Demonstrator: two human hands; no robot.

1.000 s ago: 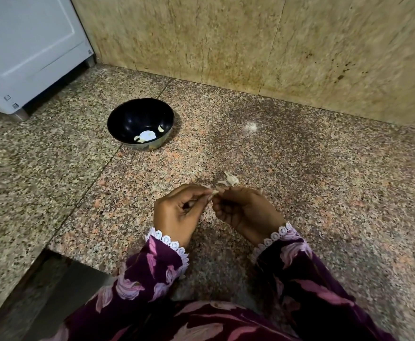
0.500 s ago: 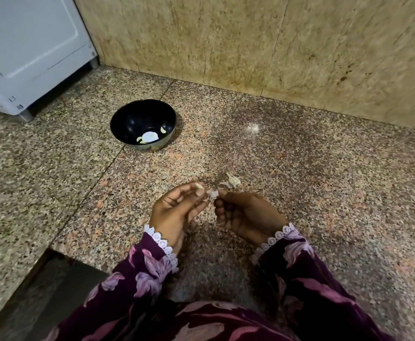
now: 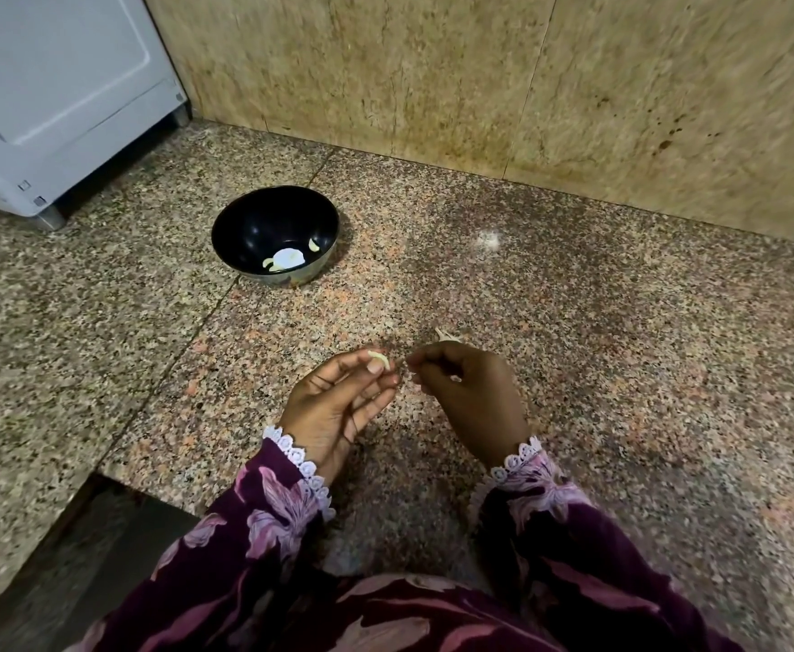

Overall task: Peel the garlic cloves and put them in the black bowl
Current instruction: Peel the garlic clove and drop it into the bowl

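Speckled granite floor (image 3: 621, 369) meeting a tan stone wall (image 3: 480, 77); white appliance (image 3: 56, 87) at upper left. Black bowl (image 3: 244, 228) on the floor, well apart from the hands, containing pale peeled cloves (image 3: 287, 259). Left hand (image 3: 338, 402), palm up, thumb and fingertip pinching one small pale garlic clove (image 3: 380, 359). Right hand (image 3: 470, 392) just beside it, fingers curled; whether they grip anything cannot be told. Scrap of garlic skin (image 3: 446, 336) on the floor just beyond the right hand. Purple floral sleeves (image 3: 282, 510), lace-cuffed.

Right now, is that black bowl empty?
No. The black bowl stands upright, holding a few pale garlic pieces at its bottom.
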